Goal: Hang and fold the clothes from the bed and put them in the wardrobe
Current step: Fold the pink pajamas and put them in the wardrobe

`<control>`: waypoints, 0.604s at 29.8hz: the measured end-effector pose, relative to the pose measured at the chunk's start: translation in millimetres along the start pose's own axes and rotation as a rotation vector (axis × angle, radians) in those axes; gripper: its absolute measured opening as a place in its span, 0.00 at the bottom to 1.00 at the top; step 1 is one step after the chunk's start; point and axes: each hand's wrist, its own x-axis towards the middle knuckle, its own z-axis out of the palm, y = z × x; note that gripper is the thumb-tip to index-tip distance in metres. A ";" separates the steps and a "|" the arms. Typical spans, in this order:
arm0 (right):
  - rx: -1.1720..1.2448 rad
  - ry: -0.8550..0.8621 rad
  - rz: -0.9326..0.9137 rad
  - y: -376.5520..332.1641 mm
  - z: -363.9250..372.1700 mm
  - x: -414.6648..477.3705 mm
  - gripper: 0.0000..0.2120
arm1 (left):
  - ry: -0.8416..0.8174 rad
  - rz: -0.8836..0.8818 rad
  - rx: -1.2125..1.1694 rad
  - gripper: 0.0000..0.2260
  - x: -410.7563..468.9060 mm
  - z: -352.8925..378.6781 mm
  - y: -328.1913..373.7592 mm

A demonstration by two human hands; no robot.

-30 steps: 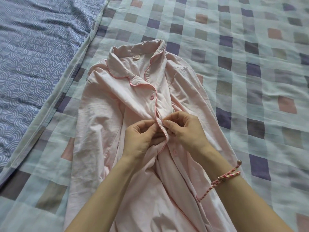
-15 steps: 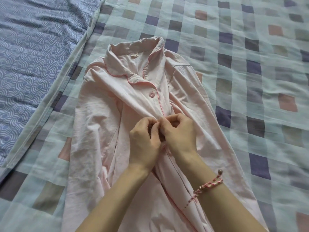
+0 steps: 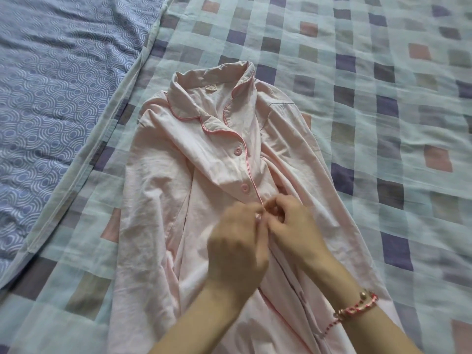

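Judged step: fasten the third button of the pink shirt (image 3: 163,200). Lies face-up on the checked bed cover (image 3: 383,72), collar away, with two upper buttons (image 3: 245,187) already closed. Note left hand (image 3: 237,244) and right hand (image 3: 293,226) meeting at the placket just below, fingers (image 3: 286,208) curled and pinching the piped edges; cannot see the button itself. Hold the buttonhole edge taut, tilt the button, push through edge-first. Align both plackets level first, to avoid a skewed front at folding. Smooth the creased body panel afterwards.
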 end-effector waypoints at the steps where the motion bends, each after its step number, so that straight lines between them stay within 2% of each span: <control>1: -0.086 -0.039 -0.037 2.8 -0.2 -4.8 0.08 | -0.085 0.028 0.045 0.09 -10.9 4.0 -1.3; 3: -0.226 -0.087 -0.092 8.2 2.3 -11.9 0.04 | -0.184 -0.090 0.133 0.14 -22.2 10.6 -10.9; 6: -0.368 -0.149 -0.058 11.8 6.1 -17.8 0.03 | -0.194 -0.370 0.272 0.12 -19.1 16.8 -23.1; 9: -0.339 -0.116 -0.020 8.8 8.5 -22.3 0.04 | -0.265 -0.717 0.329 0.14 5.0 8.8 -26.3; 11: -0.272 -0.071 -0.012 6.8 10.1 -26.9 0.04 | -0.222 -0.917 0.346 0.15 18.8 3.9 -29.1; 13: -0.245 -0.038 -0.022 6.5 11.8 -31.4 0.04 | -0.218 -0.945 0.380 0.16 23.1 1.3 -30.3; 18: -0.103 0.027 -0.035 6.5 9.7 -41.2 0.04 | -0.369 -0.719 0.462 0.10 13.2 -17.5 -19.6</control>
